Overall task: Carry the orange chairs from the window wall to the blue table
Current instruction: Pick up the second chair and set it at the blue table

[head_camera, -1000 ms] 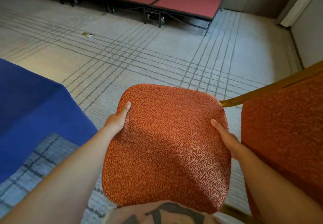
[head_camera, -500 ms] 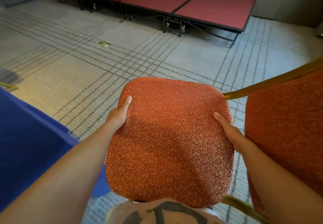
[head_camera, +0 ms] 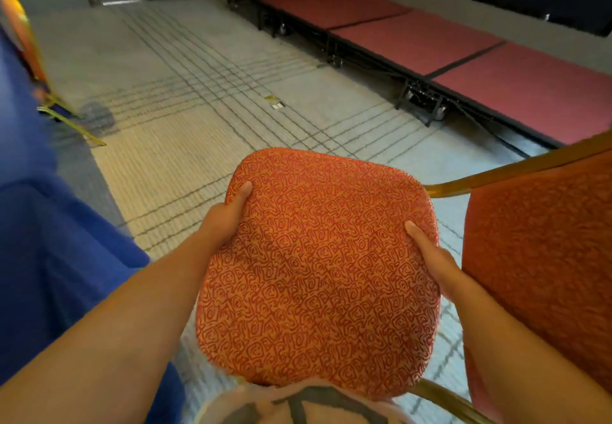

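I hold an orange patterned chair [head_camera: 318,268] lifted on its side in front of me, its seat cushion facing up toward me. My left hand [head_camera: 225,215] grips the cushion's left edge, thumb on top. My right hand [head_camera: 430,258] grips the right edge the same way. The chair's backrest [head_camera: 543,258] and gold frame [head_camera: 516,168] stand to the right. The blue table [head_camera: 49,258], draped in blue cloth, lies along the left, close to my left forearm. The fingers under the cushion are hidden.
A second orange chair with gold legs [head_camera: 23,36] stands blurred at the far left by the table. A low red stage platform [head_camera: 430,46] on black wheeled frames runs along the back right. Grey carpet with dark line pattern [head_camera: 205,119] lies ahead.
The view has swung left with the chair held the same way. The stage has slid to the right, and the other chair by the blue table has come into sight.
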Motion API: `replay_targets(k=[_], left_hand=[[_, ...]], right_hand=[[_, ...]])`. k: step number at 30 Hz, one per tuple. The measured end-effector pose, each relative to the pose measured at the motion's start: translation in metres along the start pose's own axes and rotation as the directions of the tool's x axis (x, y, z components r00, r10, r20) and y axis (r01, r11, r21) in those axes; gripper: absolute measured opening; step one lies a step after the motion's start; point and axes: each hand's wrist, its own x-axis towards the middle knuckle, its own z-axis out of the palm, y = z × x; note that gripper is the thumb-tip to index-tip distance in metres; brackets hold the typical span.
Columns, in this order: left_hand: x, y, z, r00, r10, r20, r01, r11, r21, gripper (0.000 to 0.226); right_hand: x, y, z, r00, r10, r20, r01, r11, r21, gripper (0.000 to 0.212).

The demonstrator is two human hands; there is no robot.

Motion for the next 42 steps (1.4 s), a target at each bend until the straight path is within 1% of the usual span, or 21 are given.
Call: replay_targets(k=[3,8,13,17,19,25,29,30,32,36,38,40,42], left_hand=[[0.042,0.022,-0.005,0.997,-0.053,-0.052,0.052,0.998,-0.016,0.13],[0.098,0.04,-0.027,0.979,-0.144,-0.145,0.138,0.989,-0.048,0.126],[0.164,0.045,-0.056,0.957,-0.203,-0.206,0.182,0.976,-0.117,0.116],[0.233,0.052,-0.087,0.949,-0.225,-0.221,0.194,0.969,-0.152,0.119],[0.274,0.059,-0.109,0.943,-0.234,-0.237,0.198,0.966,-0.166,0.117],[0.39,0.095,-0.19,0.928,-0.231,-0.293,0.173,0.962,-0.21,0.103],[0.455,0.112,-0.237,0.918,-0.237,-0.319,0.156,0.953,-0.262,0.1],[0.461,0.111,-0.24,0.917,-0.237,-0.322,0.151,0.951,-0.27,0.1],[0.494,0.115,-0.263,0.913,-0.242,-0.329,0.146,0.946,-0.29,0.102],[0.552,0.108,-0.287,0.906,-0.293,-0.305,0.184,0.923,-0.339,0.105],[0.589,0.106,-0.3,0.89,-0.334,-0.31,0.21,0.904,-0.372,0.105],[0.624,0.111,-0.318,0.874,-0.369,-0.316,0.236,0.891,-0.388,0.106],[0.662,0.121,-0.34,0.856,-0.405,-0.32,0.243,0.863,-0.442,0.109]], right_hand=[[0.062,-0.054,0.019,0.998,-0.014,0.067,0.018,0.998,-0.056,0.127],[0.141,-0.116,0.076,0.982,-0.003,0.189,0.024,0.994,-0.106,0.124],[0.213,-0.165,0.144,0.961,0.021,0.277,0.023,0.987,-0.158,0.118],[0.268,-0.204,0.209,0.95,0.011,0.312,0.046,0.983,-0.175,0.121],[0.294,-0.226,0.248,0.944,0.006,0.329,0.057,0.982,-0.183,0.123],[0.353,-0.313,0.361,0.936,-0.027,0.35,0.089,0.982,-0.164,0.115],[0.389,-0.38,0.426,0.936,-0.041,0.35,0.111,0.977,-0.182,0.117],[0.391,-0.385,0.431,0.936,-0.049,0.348,0.12,0.976,-0.184,0.117],[0.407,-0.411,0.464,0.929,-0.058,0.365,0.136,0.972,-0.192,0.114],[0.445,-0.451,0.526,0.919,-0.049,0.392,0.161,0.952,-0.26,0.104],[0.47,-0.474,0.561,0.915,-0.048,0.401,0.175,0.941,-0.288,0.1],[0.489,-0.501,0.596,0.912,-0.052,0.408,0.194,0.929,-0.316,0.098],[0.511,-0.535,0.632,0.896,-0.03,0.443,0.193,0.925,-0.328,0.099]])
